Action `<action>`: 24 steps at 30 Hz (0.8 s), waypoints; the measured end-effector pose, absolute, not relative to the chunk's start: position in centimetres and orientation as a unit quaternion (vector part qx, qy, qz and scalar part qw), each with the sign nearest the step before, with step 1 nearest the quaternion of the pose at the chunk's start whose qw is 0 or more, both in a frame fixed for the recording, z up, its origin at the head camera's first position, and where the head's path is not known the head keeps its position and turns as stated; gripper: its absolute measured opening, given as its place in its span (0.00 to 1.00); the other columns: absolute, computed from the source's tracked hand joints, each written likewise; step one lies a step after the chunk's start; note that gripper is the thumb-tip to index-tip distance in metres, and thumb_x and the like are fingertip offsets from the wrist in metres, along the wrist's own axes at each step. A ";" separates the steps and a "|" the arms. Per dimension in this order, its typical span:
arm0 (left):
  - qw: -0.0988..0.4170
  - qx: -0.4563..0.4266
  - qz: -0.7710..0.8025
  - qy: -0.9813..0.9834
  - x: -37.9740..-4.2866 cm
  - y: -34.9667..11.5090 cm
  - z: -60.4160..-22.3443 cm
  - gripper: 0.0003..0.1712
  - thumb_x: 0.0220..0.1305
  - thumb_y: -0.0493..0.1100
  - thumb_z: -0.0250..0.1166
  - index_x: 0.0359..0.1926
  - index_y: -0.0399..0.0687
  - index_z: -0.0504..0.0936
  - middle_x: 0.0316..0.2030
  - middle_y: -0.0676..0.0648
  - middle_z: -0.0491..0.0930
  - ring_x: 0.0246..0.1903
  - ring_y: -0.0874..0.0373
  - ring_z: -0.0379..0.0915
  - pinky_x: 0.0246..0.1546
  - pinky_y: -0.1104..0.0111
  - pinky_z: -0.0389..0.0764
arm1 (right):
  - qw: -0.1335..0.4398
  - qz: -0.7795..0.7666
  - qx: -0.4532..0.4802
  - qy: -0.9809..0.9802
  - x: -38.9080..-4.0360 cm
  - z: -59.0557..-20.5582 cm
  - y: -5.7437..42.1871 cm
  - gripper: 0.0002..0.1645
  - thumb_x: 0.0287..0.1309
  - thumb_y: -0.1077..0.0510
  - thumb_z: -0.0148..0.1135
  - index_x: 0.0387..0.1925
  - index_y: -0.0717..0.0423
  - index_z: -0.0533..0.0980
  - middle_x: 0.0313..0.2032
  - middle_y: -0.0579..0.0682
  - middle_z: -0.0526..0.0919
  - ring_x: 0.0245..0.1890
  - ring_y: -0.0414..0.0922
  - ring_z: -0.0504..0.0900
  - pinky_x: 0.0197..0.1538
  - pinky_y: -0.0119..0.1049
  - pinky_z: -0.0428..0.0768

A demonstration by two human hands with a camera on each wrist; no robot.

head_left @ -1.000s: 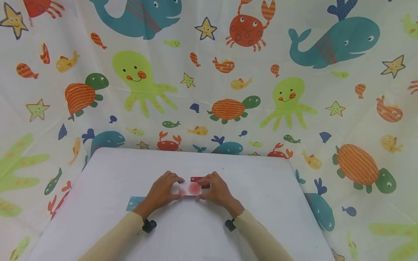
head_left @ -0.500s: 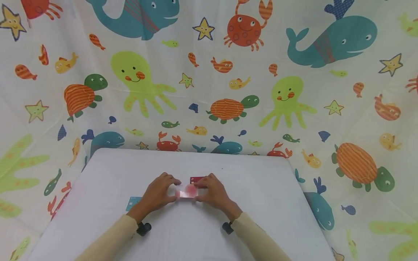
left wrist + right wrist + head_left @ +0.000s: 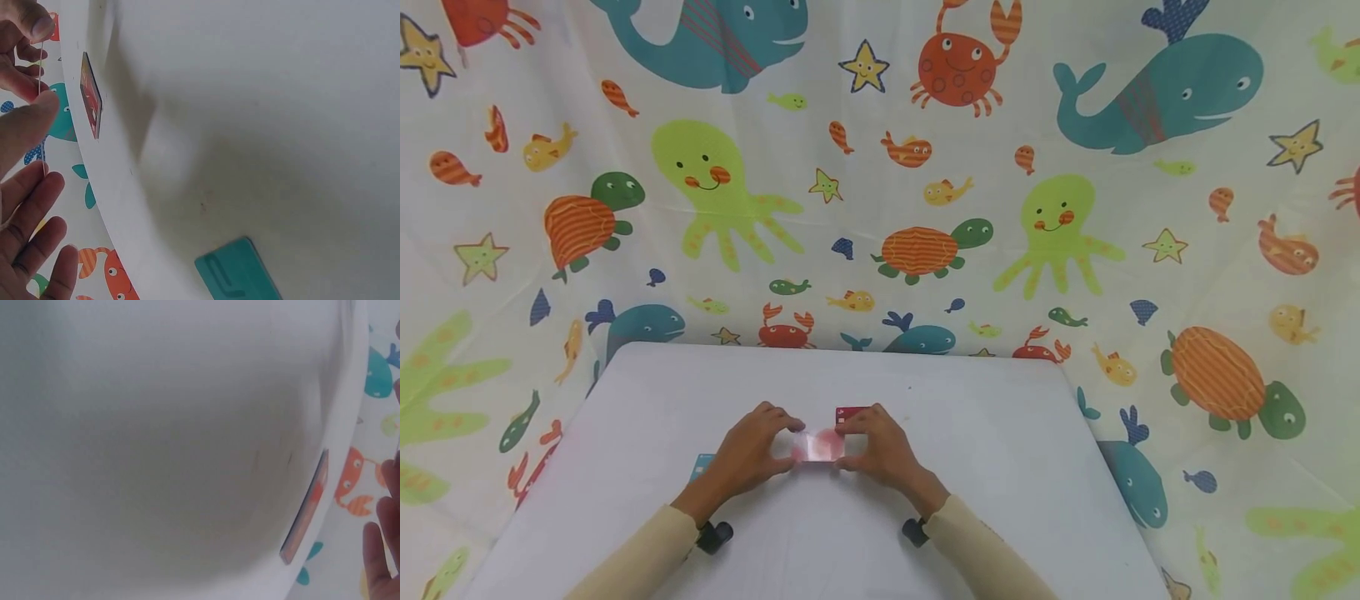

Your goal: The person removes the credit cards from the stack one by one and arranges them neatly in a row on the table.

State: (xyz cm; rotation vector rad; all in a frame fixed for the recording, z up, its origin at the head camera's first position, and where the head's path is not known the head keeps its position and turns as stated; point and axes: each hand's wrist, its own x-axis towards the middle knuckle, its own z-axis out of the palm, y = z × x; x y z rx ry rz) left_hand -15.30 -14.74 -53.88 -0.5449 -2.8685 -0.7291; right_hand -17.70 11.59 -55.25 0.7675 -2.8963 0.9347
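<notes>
A thin card [image 3: 818,446], pale with pink patches, is held up off the table between the two hands. My left hand [image 3: 747,446] pinches its left end, thumb at the lower edge and index finger at the upper one. The right hand [image 3: 883,450] grips the opposite end the same way. Seen from the left wrist, the card is edge-on, a fine line between the fingers. Behind the right hand a red card [image 3: 850,413] lies on the table, partly covered by the fingers. A teal card [image 3: 240,272] lies beside the left forearm, mostly hidden in the head view.
The white table [image 3: 1000,467] has rounded far corners. Right behind it hangs a curtain [image 3: 880,192] printed with sea animals. Small black cameras [image 3: 715,536] sit on both wrists below the sleeves.
Both hands have moved left and slightly toward the body, carrying the pale card with them. More of the teal card is now covered by the left arm. The red card has stayed in place.
</notes>
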 end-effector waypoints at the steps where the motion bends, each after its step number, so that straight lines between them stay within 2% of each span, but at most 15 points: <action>1: 0.067 -0.182 -0.241 -0.951 -15.2 -14.8 -53.9 0.30 0.46 0.49 0.88 0.54 0.55 0.90 0.47 0.52 0.89 0.53 0.53 0.80 0.55 0.52 0.88 | 0.002 0.298 0.245 -0.922 -17.6 -55.3 11.5 0.30 0.51 0.42 0.84 0.57 0.36 0.87 0.53 0.35 0.86 0.56 0.36 0.78 0.59 0.33 0.85; 15: 0.076 -0.188 -0.228 -0.952 -14.5 -16.3 -54.1 0.31 0.46 0.51 0.88 0.53 0.56 0.90 0.46 0.54 0.88 0.52 0.55 0.79 0.53 0.54 0.89 | 0.001 0.297 0.244 -0.923 -16.8 -55.6 10.2 0.30 0.52 0.41 0.83 0.58 0.33 0.86 0.56 0.34 0.87 0.60 0.38 0.79 0.64 0.43 0.84; 20: 0.070 -0.189 -0.220 -0.954 -14.2 -16.8 -54.1 0.30 0.47 0.51 0.88 0.53 0.56 0.90 0.47 0.54 0.89 0.53 0.55 0.79 0.53 0.53 0.88 | 0.000 0.298 0.243 -0.923 -16.6 -56.1 9.8 0.30 0.52 0.41 0.83 0.59 0.33 0.85 0.56 0.33 0.87 0.61 0.37 0.79 0.64 0.42 0.83; 24: 0.068 -0.188 -0.222 -0.954 -14.0 -17.1 -54.0 0.30 0.47 0.50 0.87 0.53 0.55 0.90 0.46 0.53 0.89 0.53 0.54 0.79 0.54 0.53 0.88 | 0.005 0.298 0.246 -0.923 -16.5 -56.2 9.4 0.30 0.51 0.40 0.83 0.57 0.33 0.86 0.54 0.33 0.88 0.57 0.36 0.79 0.61 0.40 0.85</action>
